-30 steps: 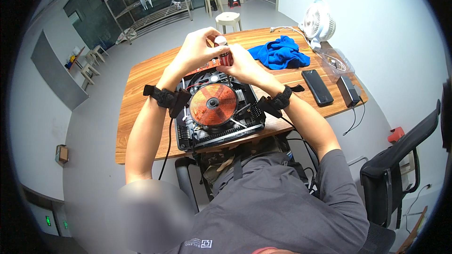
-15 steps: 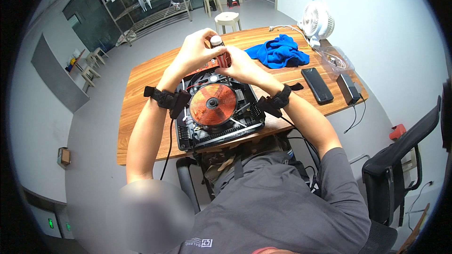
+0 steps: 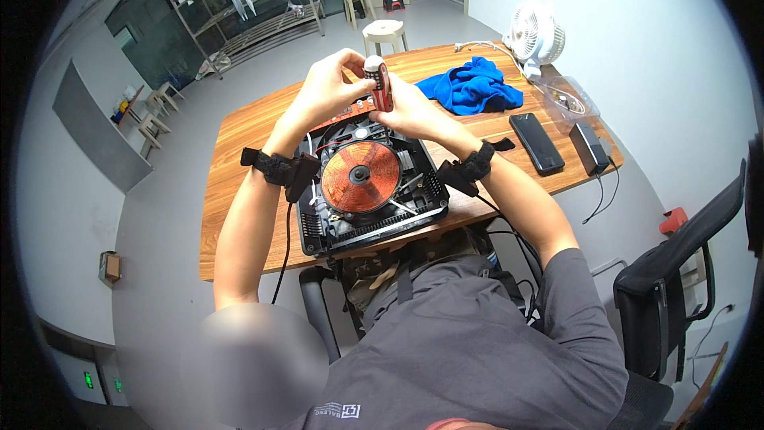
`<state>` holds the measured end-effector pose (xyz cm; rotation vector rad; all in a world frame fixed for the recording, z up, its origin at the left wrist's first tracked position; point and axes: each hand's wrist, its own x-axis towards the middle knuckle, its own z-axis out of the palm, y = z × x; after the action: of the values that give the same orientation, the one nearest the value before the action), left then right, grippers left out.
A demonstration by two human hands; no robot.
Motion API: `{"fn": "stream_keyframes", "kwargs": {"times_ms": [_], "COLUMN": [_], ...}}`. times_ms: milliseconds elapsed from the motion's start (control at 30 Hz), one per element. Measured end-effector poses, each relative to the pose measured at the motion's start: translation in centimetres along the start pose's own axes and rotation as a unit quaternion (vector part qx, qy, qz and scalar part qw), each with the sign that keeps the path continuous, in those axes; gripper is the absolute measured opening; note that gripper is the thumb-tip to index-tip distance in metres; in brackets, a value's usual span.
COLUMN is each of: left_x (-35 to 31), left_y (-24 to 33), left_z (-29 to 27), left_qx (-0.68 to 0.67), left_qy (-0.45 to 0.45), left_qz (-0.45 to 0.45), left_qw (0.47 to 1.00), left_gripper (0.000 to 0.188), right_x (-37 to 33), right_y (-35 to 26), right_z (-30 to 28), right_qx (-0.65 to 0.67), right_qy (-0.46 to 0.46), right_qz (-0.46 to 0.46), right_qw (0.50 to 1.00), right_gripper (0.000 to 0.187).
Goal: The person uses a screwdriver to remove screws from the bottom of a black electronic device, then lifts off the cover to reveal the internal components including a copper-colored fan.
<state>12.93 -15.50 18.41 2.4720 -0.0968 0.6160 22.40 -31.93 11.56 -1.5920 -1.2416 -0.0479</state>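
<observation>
An opened induction cooker (image 3: 434, 211) lies on the near side of the table, its round copper coil (image 3: 342, 183) facing up amid wires and boards. Above its far edge stands a screwdriver (image 3: 380, 87) with a thick red-and-black handle and a pale cap, close to upright. My right hand (image 3: 414, 115) is closed round the handle from the right. From the left, my left hand (image 3: 328, 89) has its thumb and fingers bent against the upper handle. The tip of the screwdriver is hard to make out. An orange-red circuit board (image 3: 344, 114) shows beneath my hands.
A blue cloth (image 3: 477, 87), a black phone (image 3: 535, 143), a black power adapter (image 3: 589, 150), a clear plastic container (image 3: 577, 99) and a white fan (image 3: 537, 36) occupy the table's right side. Cables run from my wrist straps. A black chair (image 3: 656, 295) stands at right.
The screwdriver's handle has shifted slightly to the right and shows more of its side. My left fingers have moved from its cap down to its side.
</observation>
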Motion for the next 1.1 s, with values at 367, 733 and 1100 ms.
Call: {"fn": "stream_keyframes", "kwargs": {"times_ms": [367, 733, 1100], "left_x": [0.2, 0.4, 0.0], "left_y": [0.7, 0.1, 0.3], "left_z": [0.7, 1.5, 1.0], "left_qx": [-0.003, 0.128, -0.003], "left_qy": [0.025, 0.092, 0.041], "left_qz": [0.011, 0.010, 0.029], "left_qw": [1.000, 0.987, 0.999], "left_gripper": [0.043, 0.041, 0.042], "right_x": [0.2, 0.1, -0.2], "right_y": [0.0, 0.3, 0.4], "right_z": [0.2, 0.6, 0.6], "right_qx": [-0.046, -0.061, -0.080], "right_qy": [-0.052, -0.042, -0.036], "right_qz": [0.082, 0.054, 0.023], "right_qw": [0.994, 0.996, 0.996], "right_gripper": [0.047, 0.028, 0.028]}}
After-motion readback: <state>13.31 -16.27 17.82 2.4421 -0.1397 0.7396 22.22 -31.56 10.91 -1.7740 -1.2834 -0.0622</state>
